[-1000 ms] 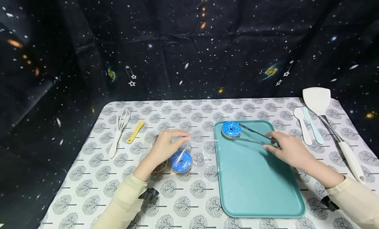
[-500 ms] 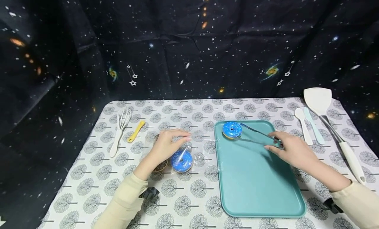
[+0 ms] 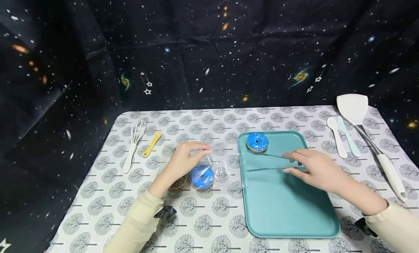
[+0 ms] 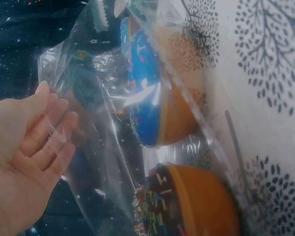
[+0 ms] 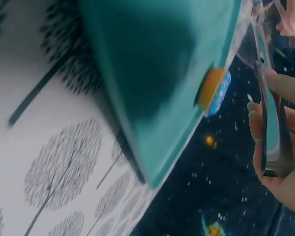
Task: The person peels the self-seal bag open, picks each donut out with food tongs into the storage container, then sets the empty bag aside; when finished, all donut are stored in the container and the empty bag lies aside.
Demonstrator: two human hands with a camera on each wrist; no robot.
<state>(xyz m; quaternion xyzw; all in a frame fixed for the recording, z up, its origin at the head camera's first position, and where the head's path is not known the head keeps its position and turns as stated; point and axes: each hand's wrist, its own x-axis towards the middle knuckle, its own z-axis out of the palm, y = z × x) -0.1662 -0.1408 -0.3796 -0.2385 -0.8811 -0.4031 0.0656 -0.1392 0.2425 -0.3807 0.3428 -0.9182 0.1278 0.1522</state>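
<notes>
My left hand [image 3: 207, 150] pinches the top edge of a clear plastic bag [image 3: 216, 165] lying on the tree-print tablecloth. Inside the bag lies a blue-iced donut [image 3: 202, 176] [image 4: 147, 98], with a chocolate sprinkled donut [image 3: 178, 182] [image 4: 187, 206] beside it, partly hidden under my wrist. My right hand [image 3: 289, 163] grips metal tongs [image 3: 266, 162] [image 5: 273, 123] over the teal tray [image 3: 294, 209]. The jaws stand apart and empty, pointing left. A second blue donut [image 3: 257, 142] [image 5: 214, 91] rests at the tray's far left corner, just beyond the tongs.
A white whisk [image 3: 132, 145] and a yellow scraper [image 3: 151, 144] lie at the far left. At the right lie a white spoon [image 3: 337, 139], a pale blue knife [image 3: 348, 137] and a white turner [image 3: 361, 122]. Dark starry cloth hangs behind.
The tongs have let go of the blue donut on the tray and drawn back toward me, jaws apart. My left hand has kept its hold on the bag.
</notes>
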